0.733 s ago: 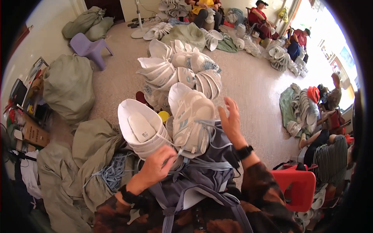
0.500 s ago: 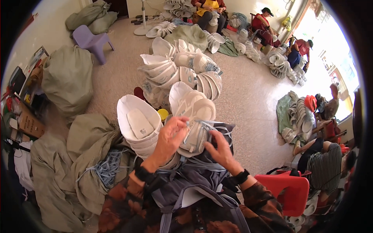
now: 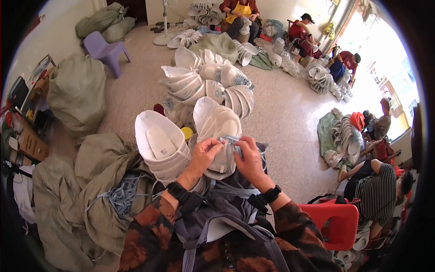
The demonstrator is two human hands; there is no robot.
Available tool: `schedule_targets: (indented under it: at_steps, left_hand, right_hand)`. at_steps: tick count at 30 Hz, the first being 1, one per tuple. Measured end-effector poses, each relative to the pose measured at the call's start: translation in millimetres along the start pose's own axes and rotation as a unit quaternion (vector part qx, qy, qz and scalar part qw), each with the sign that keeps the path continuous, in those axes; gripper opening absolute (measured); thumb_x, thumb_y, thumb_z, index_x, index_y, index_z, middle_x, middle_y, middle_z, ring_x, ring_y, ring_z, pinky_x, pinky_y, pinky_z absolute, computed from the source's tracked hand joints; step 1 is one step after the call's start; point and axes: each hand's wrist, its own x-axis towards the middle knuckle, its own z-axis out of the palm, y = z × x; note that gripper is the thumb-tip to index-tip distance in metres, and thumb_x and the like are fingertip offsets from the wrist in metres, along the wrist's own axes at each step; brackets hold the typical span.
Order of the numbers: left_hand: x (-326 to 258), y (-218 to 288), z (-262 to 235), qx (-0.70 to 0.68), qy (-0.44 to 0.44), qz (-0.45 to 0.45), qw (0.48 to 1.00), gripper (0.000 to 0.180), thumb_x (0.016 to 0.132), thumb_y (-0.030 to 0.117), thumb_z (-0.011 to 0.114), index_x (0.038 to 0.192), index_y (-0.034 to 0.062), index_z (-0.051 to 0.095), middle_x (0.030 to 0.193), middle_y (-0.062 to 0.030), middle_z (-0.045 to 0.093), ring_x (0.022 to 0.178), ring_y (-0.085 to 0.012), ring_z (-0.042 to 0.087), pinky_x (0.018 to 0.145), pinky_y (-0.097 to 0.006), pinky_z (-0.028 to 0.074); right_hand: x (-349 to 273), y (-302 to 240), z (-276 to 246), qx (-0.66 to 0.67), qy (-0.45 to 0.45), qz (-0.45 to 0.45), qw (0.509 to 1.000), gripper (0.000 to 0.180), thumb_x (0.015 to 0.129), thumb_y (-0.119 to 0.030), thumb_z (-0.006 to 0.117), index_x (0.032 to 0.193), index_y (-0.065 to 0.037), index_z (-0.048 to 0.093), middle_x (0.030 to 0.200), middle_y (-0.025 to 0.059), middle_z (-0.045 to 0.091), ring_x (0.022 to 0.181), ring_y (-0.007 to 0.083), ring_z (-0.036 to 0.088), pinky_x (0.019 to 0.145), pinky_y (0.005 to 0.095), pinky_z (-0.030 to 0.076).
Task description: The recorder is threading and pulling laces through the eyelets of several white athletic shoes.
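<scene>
The pale shoe upper lies before the grey apron, toe outward, probably so both hands reach its blue lace. The left hand's fingers pinch the lace; the right hand's are bent beside it — grip unclear. Stacked uppers crowd the left; bare floor gives room rightward.

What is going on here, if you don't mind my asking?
A person has both hands at a pale shoe: the left hand and right hand meet at its blue-grey lace, though their exact grip is too small to tell. A stack of white shoes stands to the left, and loose laces lie bunched on a sack. More shoes are piled ahead.
</scene>
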Motion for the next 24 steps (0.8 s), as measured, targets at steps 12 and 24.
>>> schedule_targets:
  at_steps: [12, 24]
  left_hand:
    - [-7, 13, 0, -0.043, 0.004, -0.058, 0.997, 0.015, 0.098, 0.014, 0.059, 0.102, 0.0015, 0.067, 0.103, -0.0070, 0.072, 0.098, -0.0119, 0.064, 0.094, -0.026, 0.047]
    - [-9, 16, 7, -0.085, 0.006, -0.070, 0.994, 0.021, 0.098, 0.016, 0.058, 0.107, -0.0001, 0.067, 0.105, -0.0067, 0.070, 0.102, -0.0153, 0.063, 0.098, -0.030, 0.046]
  right_hand:
    - [23, 17, 22, -0.032, -0.023, -0.079, 0.996, 0.021, 0.079, -0.003, 0.060, 0.099, -0.006, 0.058, 0.108, 0.0121, 0.060, 0.103, 0.0350, 0.056, 0.091, 0.0449, 0.043]
    - [15, 19, 24, -0.014, 0.032, -0.096, 0.995, 0.019, 0.083, -0.004, 0.058, 0.101, -0.007, 0.063, 0.102, 0.0146, 0.061, 0.099, 0.0368, 0.058, 0.087, 0.0458, 0.047]
